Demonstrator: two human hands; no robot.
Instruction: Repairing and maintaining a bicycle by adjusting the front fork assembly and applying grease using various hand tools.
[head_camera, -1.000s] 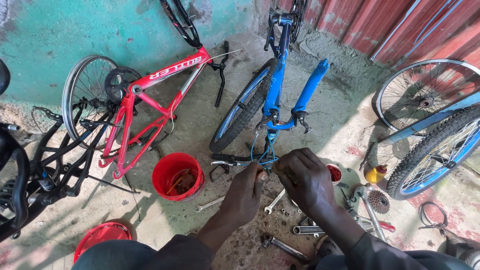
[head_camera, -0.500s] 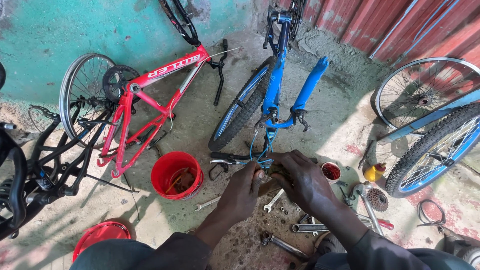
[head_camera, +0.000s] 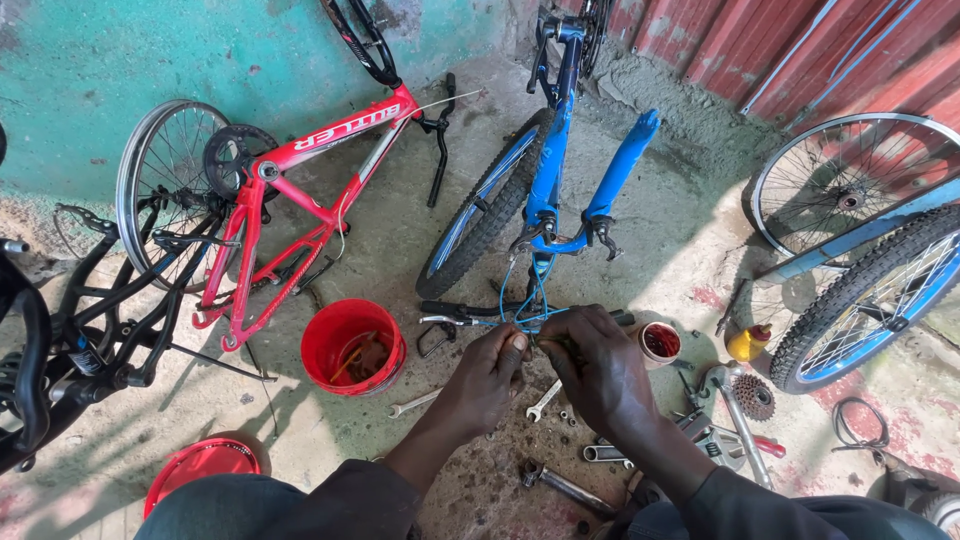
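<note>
Both hands meet low over the handlebar (head_camera: 470, 312) of the upturned blue bicycle (head_camera: 545, 190). The left hand (head_camera: 487, 378) has its fingers curled and its thumb pinched in against the bar's middle, and the right hand (head_camera: 600, 368) is bunched just beside it, fingertips pressed to the same spot where the thin blue cables (head_camera: 520, 290) loop down. Whatever small part sits between the fingers is hidden, so I cannot tell what each grips beyond the bar itself.

Just right of the right hand stands a small round tub (head_camera: 660, 341) with red contents. Beyond it sits a yellow squeeze bottle (head_camera: 748, 343) with a red cap, and near that a toothed cog cluster (head_camera: 752, 396). Spanners (head_camera: 543, 400) and loose nuts lie on the concrete under the wrists.

To the left of the hands stands a red bucket (head_camera: 338, 330) holding odds and ends, and a flat red lid (head_camera: 200, 468) lies nearer the person. Further left lies a red bicycle frame (head_camera: 300, 190) with white lettering along its tube, against a green wall (head_camera: 120, 60). At the right edge leans another blue bicycle's wheel (head_camera: 870, 290), before a red corrugated wall (head_camera: 760, 40).
</note>
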